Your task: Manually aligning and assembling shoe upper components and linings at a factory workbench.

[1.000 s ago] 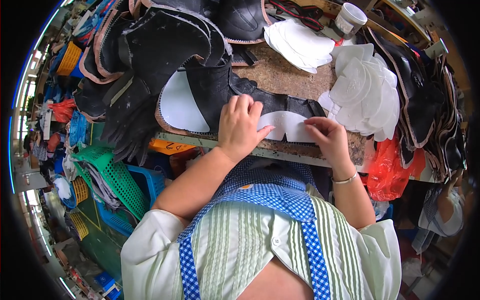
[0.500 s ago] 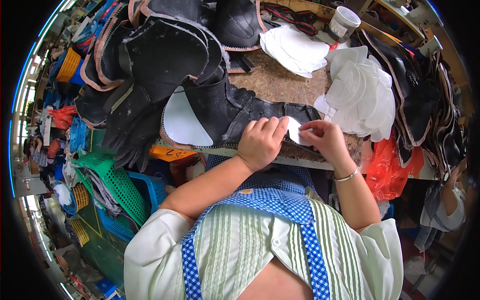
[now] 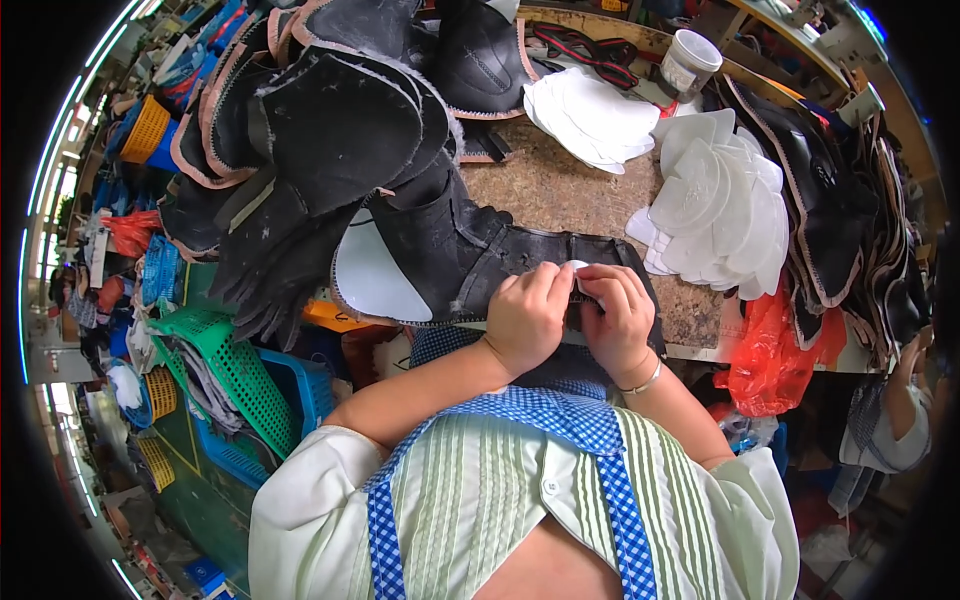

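Observation:
A black leather shoe upper point(image 3: 480, 270) lies along the near edge of the table, its inner side facing up. At its left end a curved white stiffener piece point(image 3: 378, 272) lies flat on it. Near its right end, a small white piece point(image 3: 577, 265) shows between my fingertips, mostly hidden by them. My left hand point(image 3: 530, 312) is closed, thumb and fingers at the left side of that white piece. My right hand point(image 3: 616, 318), with a bracelet at the wrist, pinches it from the right. The fingertips of both hands nearly touch.
Black uppers point(image 3: 335, 120) heap at the left, and more stand stacked point(image 3: 820, 190) at the right. Behind are white pieces point(image 3: 590, 115), translucent white pieces point(image 3: 720, 200) and a plastic tub point(image 3: 690, 60). A red bag point(image 3: 765, 355) hangs at the table edge; a green basket point(image 3: 235, 365) stands left.
My right hand has moved left and nearer to me, meeting my left hand. The white piece, earlier widely visible, is now mostly covered. The upper has shifted slightly toward me.

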### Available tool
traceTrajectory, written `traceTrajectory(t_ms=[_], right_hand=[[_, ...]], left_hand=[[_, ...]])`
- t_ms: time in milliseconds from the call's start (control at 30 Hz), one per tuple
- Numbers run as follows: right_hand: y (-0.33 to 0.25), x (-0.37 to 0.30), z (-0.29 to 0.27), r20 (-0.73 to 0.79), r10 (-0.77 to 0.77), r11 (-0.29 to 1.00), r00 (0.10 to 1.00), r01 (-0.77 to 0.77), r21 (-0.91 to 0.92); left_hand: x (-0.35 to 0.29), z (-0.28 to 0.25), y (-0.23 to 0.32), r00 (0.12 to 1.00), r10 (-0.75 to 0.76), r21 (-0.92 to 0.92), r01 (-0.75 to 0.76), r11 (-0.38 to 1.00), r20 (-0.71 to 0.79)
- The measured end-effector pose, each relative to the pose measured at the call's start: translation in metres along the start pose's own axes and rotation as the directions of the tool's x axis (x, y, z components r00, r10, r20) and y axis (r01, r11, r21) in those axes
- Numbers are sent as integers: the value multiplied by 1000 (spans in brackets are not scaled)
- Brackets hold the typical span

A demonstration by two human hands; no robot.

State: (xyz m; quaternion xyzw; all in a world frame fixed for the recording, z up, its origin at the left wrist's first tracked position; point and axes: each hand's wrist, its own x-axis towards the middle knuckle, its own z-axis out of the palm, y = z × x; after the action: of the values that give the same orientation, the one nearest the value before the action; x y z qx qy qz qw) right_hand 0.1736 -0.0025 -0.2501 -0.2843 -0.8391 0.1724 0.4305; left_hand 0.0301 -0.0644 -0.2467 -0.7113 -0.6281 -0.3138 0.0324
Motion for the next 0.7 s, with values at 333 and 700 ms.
traceTrajectory(t_ms=[333,700], right_hand=[[6,-6,-25,438,-32,999,898,21,31],[18,8,-44,428,225,809,875,-413,418]], left_hand=[[-12,-14,-28,970,206,-191,-179,965,131],[-12,-24,-17,935,221,-148,-185,971,277]])
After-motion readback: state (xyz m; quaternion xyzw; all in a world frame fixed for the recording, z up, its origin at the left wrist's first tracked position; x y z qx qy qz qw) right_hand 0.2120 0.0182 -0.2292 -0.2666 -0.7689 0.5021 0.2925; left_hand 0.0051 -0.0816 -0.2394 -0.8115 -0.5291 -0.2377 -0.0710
